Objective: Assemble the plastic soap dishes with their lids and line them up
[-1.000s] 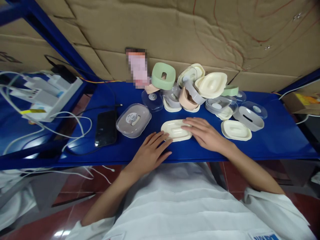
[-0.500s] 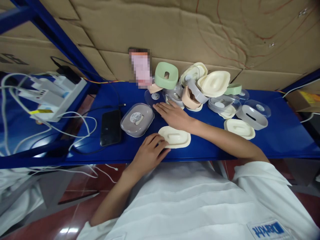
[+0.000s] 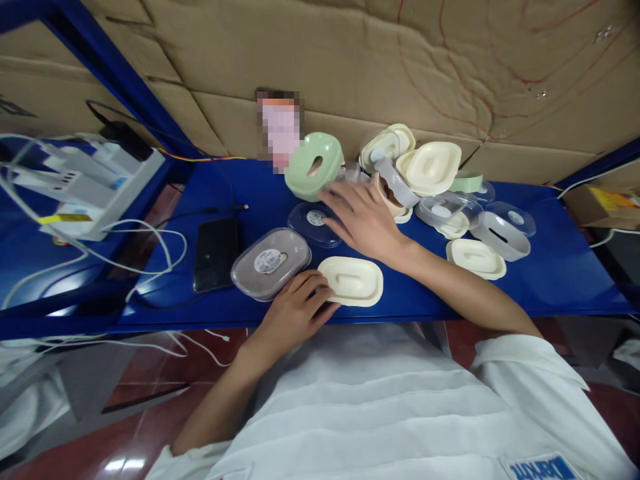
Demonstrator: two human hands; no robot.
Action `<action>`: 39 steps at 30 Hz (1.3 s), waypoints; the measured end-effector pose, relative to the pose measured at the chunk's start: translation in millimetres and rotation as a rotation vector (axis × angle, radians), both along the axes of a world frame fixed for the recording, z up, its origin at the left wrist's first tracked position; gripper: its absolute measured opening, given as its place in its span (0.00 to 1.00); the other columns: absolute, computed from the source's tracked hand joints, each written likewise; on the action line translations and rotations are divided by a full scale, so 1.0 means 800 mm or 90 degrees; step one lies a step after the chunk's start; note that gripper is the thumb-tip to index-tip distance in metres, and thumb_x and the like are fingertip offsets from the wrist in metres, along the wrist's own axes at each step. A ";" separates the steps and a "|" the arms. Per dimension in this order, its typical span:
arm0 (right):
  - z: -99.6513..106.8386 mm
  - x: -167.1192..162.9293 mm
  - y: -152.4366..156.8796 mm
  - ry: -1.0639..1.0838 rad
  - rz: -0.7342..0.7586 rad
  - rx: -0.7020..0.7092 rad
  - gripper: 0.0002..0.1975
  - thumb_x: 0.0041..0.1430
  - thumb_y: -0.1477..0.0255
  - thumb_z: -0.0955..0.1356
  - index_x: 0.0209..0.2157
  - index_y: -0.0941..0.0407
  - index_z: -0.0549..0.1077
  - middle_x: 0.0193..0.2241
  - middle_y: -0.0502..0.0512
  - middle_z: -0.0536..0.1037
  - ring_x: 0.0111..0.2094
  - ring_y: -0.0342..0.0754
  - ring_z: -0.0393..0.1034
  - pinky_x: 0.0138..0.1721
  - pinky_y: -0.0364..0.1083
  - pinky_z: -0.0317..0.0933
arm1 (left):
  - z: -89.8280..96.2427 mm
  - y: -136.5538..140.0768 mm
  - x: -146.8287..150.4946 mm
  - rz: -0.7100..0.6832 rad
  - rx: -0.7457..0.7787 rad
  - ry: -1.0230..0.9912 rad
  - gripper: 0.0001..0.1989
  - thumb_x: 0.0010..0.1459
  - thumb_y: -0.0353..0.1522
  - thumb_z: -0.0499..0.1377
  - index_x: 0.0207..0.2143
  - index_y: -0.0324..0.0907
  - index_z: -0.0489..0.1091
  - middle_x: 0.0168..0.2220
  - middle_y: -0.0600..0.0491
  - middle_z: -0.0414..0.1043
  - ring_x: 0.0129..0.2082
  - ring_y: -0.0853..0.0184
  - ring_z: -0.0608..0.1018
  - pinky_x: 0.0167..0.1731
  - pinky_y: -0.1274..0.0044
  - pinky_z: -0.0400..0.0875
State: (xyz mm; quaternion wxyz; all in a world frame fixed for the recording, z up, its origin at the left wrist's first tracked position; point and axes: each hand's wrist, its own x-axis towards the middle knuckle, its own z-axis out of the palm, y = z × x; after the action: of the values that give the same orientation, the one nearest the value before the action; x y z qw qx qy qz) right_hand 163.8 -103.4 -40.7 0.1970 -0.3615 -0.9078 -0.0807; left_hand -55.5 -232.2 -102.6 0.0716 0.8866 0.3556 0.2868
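My left hand point(image 3: 300, 303) has its fingers curled at the left end of a cream oval tray point(image 3: 353, 281) with a raised ridge, which lies on the blue shelf. My right hand point(image 3: 367, 220) is spread, palm down, over the shelf. Its fingertips are by the lower edge of a tilted green slotted box point(image 3: 314, 167); whether they touch it I cannot tell. A clear lid point(image 3: 313, 221) with a round label lies below the green box. Left of the tray sits a grey box with a clear labelled cover point(image 3: 273, 262), close to my left fingers.
A black phone point(image 3: 216, 255) lies at left, beside a white power strip point(image 3: 120, 193) with plugs and cables. Right of my hand is a pile with a peach box point(image 3: 383, 195), cream trays point(image 3: 429, 168) and a grey slotted box point(image 3: 503, 235). Cardboard point(image 3: 330, 60) stands behind.
My right hand has moved up from the clear lid toward the green box. That box has shifted left and tilted. The covered grey box lies lower, nearer my left hand, which stays at the tray.
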 end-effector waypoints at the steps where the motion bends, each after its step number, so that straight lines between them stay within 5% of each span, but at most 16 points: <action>1: 0.005 -0.008 0.011 0.004 -0.012 0.012 0.25 0.78 0.65 0.61 0.70 0.60 0.65 0.69 0.69 0.68 0.68 0.66 0.63 0.68 0.70 0.54 | 0.000 0.001 0.000 -0.001 -0.003 -0.001 0.02 0.71 0.31 0.63 0.45 0.43 0.74 0.48 0.46 0.77 0.55 0.55 0.79 0.58 0.61 0.77; 4: 0.020 -0.033 0.045 -0.065 -0.019 0.006 0.27 0.76 0.70 0.64 0.71 0.62 0.62 0.72 0.68 0.64 0.72 0.65 0.58 0.72 0.72 0.50 | 0.000 0.004 0.000 0.003 -0.016 -0.009 0.04 0.72 0.30 0.62 0.47 0.42 0.73 0.51 0.45 0.76 0.58 0.55 0.78 0.61 0.60 0.77; 9: 0.050 -0.055 0.071 -0.195 0.020 0.027 0.17 0.78 0.78 0.58 0.58 0.66 0.73 0.65 0.67 0.73 0.73 0.60 0.59 0.75 0.67 0.47 | 0.000 0.006 0.001 0.010 -0.023 -0.010 0.05 0.73 0.31 0.60 0.49 0.41 0.73 0.52 0.43 0.76 0.59 0.54 0.78 0.62 0.58 0.77; 13: 0.060 -0.023 0.046 -0.087 0.107 -0.040 0.18 0.80 0.67 0.61 0.57 0.63 0.75 0.63 0.62 0.77 0.72 0.56 0.61 0.76 0.61 0.48 | 0.000 0.003 0.001 0.015 -0.021 -0.012 0.06 0.73 0.30 0.60 0.50 0.41 0.73 0.52 0.43 0.77 0.59 0.53 0.79 0.60 0.58 0.78; 15: 0.052 0.011 0.009 0.033 0.100 -0.107 0.15 0.78 0.61 0.64 0.54 0.52 0.78 0.60 0.58 0.80 0.66 0.55 0.70 0.73 0.59 0.58 | -0.002 0.000 0.000 0.025 -0.007 -0.019 0.09 0.72 0.30 0.61 0.53 0.41 0.72 0.53 0.42 0.76 0.57 0.54 0.80 0.58 0.60 0.80; 19: 0.016 0.080 -0.089 0.126 0.073 -0.113 0.08 0.75 0.66 0.69 0.51 0.50 0.74 0.55 0.58 0.84 0.59 0.57 0.78 0.61 0.62 0.70 | -0.006 -0.006 -0.002 0.067 0.028 -0.049 0.24 0.70 0.35 0.65 0.66 0.45 0.66 0.60 0.38 0.73 0.56 0.55 0.82 0.55 0.64 0.82; 24: -0.025 0.103 -0.158 0.113 0.104 -0.107 0.08 0.73 0.71 0.71 0.51 0.52 0.72 0.53 0.60 0.85 0.56 0.54 0.81 0.58 0.58 0.72 | -0.001 -0.005 0.000 0.040 0.034 -0.040 0.35 0.68 0.34 0.68 0.72 0.44 0.59 0.74 0.33 0.58 0.73 0.45 0.67 0.67 0.55 0.73; 32: -0.057 0.071 -0.157 0.012 0.149 -0.088 0.15 0.75 0.72 0.69 0.60 0.53 0.77 0.57 0.59 0.84 0.60 0.53 0.78 0.63 0.57 0.71 | -0.004 -0.007 -0.005 0.020 0.061 -0.010 0.15 0.68 0.33 0.68 0.55 0.40 0.75 0.60 0.42 0.78 0.67 0.48 0.74 0.64 0.57 0.78; 39: -0.037 0.080 -0.103 0.088 0.199 -0.192 0.23 0.78 0.71 0.62 0.70 0.52 0.68 0.66 0.61 0.75 0.71 0.53 0.65 0.70 0.60 0.64 | 0.001 -0.028 -0.023 0.033 0.036 0.015 0.14 0.68 0.32 0.67 0.55 0.43 0.76 0.60 0.43 0.78 0.66 0.48 0.76 0.62 0.57 0.79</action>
State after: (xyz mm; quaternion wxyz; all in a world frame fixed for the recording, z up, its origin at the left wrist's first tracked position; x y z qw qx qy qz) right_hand 227.8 -185.9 -70.1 0.2128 -0.2467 -0.9388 0.1121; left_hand -73.8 -254.4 -101.8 0.0351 0.8819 0.3713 0.2884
